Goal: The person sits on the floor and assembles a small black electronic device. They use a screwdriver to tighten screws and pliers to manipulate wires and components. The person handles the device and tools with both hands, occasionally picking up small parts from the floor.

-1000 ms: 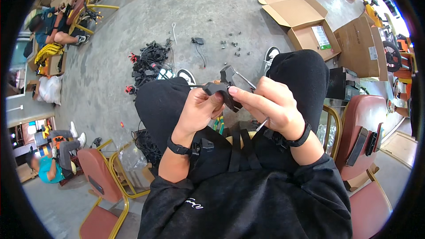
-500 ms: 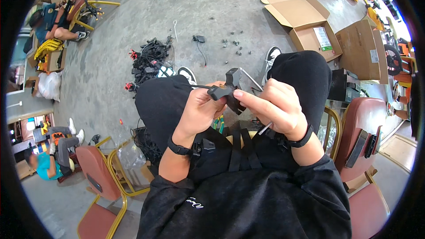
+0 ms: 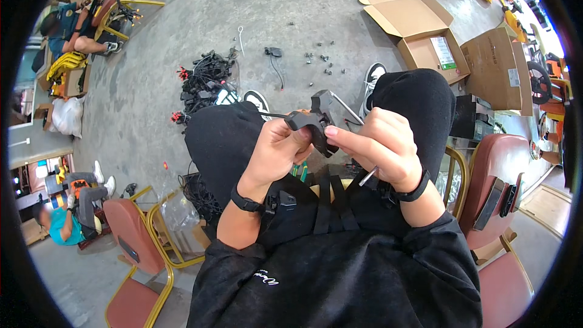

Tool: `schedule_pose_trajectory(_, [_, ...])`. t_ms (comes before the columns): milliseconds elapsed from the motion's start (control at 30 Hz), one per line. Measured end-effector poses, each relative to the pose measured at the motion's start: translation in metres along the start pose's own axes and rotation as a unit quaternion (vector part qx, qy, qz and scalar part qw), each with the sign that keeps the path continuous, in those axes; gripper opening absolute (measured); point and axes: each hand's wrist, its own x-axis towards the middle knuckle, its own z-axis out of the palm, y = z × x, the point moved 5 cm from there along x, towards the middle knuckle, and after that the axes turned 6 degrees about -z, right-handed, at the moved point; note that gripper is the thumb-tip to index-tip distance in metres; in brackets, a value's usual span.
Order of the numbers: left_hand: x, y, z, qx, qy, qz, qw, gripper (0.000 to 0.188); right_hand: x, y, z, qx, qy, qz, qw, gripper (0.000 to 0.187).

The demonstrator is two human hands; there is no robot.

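Note:
My left hand (image 3: 271,153) is closed around a black plastic bracket-like part (image 3: 316,124) with curved arms, held above my lap. A black cable runs leftward from the part. A thin bent metal rod (image 3: 347,107), shaped like a hex key, passes through my right hand (image 3: 382,147), which is closed on it. The rod's bent tip meets the part's upper end, and its other end shows below my palm. My right index fingertip touches the part's right side, where a small dark recess shows.
Black cabled parts with red tips (image 3: 209,76) lie heaped on the floor beyond my left knee. Nearby are a single cabled part (image 3: 274,53), a hooked rod (image 3: 241,39) and several small dark pieces (image 3: 323,58). An open cardboard box (image 3: 419,54) stands right. Chairs (image 3: 135,231) flank me; two people sit left.
The black part has turned slightly in my left hand, showing more of its recessed side. My right index finger has shifted a little down and right along it.

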Motion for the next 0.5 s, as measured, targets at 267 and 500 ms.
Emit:
schedule_pose_trajectory(267, [-0.0002,-0.0025,-0.0058,-0.031,-0.014,-0.022,0.999,0.029,0.0004,0.0065,0.0039,0.045,0.007,0.056,0.997,0.043])
schedule_pose_trajectory(500, [-0.0012,0.0002,-0.0048,-0.049,-0.028,-0.041,0.998,0.029,0.0027,0.0064,0.0060,0.073,0.015,0.093,0.993,0.044])
